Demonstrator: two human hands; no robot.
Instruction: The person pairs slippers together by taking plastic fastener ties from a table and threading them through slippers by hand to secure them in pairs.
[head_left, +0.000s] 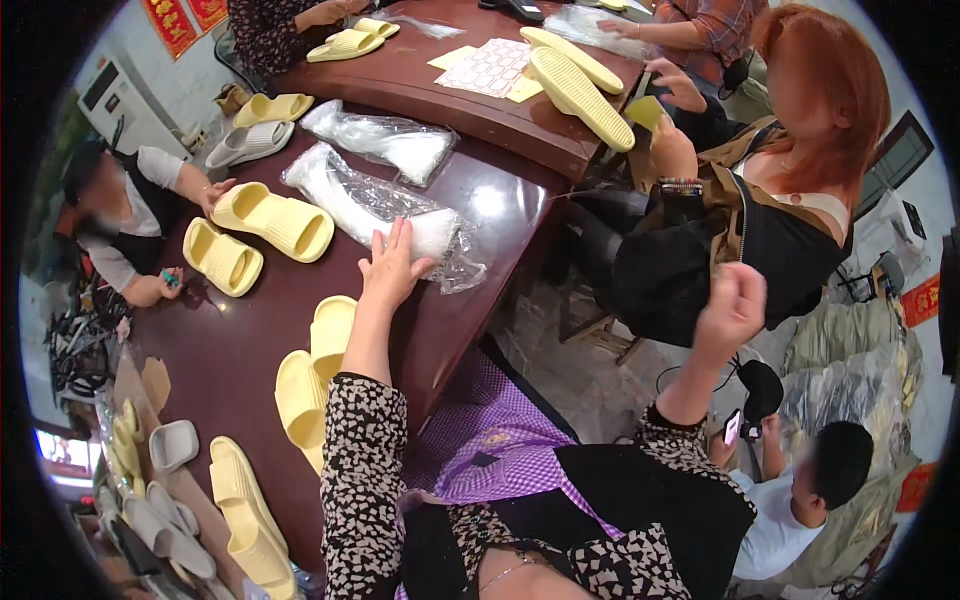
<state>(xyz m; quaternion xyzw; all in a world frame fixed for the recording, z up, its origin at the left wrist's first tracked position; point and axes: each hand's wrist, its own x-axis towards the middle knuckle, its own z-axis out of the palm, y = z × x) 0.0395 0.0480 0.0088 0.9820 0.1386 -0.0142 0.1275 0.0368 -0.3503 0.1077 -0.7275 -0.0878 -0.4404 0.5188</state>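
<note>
My left hand (394, 266) lies with fingers outstretched on the near end of a white bundle in clear plastic wrap (345, 195). Raised over the floor to the right, my right hand (733, 312) is curled closed and slightly blurred. Anything inside its fingers is hidden. Beside my left forearm are two pale yellow slippers, one nearer (298, 400) and one partly behind my wrist (330, 335). A second plastic-wrapped bundle (385, 140) rests just beyond the first.
Across the dark red table (190, 375), a co-worker's hand touches a yellow slipper (275, 222). More yellow slippers (245, 510) lie near left. At right sits another person holding a yellow piece (645, 112); someone with a phone (732, 428) is lower right.
</note>
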